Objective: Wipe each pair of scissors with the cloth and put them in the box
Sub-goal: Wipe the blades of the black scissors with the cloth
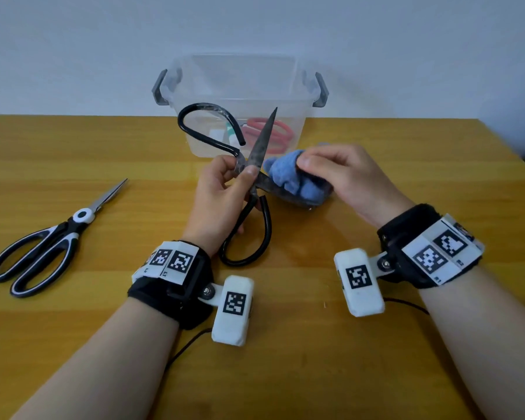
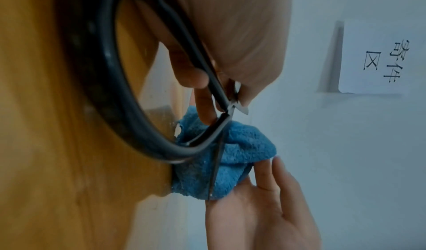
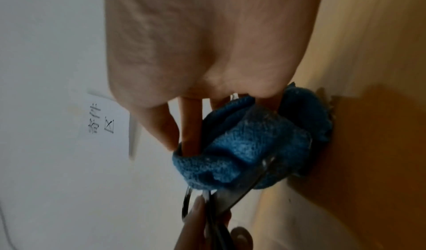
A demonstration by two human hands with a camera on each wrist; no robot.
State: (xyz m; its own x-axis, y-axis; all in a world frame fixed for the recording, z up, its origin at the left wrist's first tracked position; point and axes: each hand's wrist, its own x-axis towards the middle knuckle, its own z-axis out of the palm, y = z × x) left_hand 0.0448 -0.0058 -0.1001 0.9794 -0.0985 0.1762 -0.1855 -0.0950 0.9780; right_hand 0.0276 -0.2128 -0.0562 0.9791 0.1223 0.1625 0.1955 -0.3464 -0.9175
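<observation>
Wooden surface (image 1: 73, 344) carries, at far left, the black-and-white scissors (image 1: 47, 241), lying flat and well apart from both hands, tips pointing up and to the right toward the box. Next, the left hand (image 1: 222, 192) has its fingers curled round the old iron scissors (image 1: 256, 153) near the pivot, blades spread: one points up and away toward the box, the other runs rightward and low over the surface. That lower blade is buried in the blue cloth (image 1: 288, 177), which the right hand (image 1: 343, 177) pinches, thumb on top. The wipe probably runs along this blade's long axis, out to the right, away from the left hand. Behind stands the clear box (image 1: 240, 95), red-handled scissors (image 1: 273, 133) already inside
</observation>
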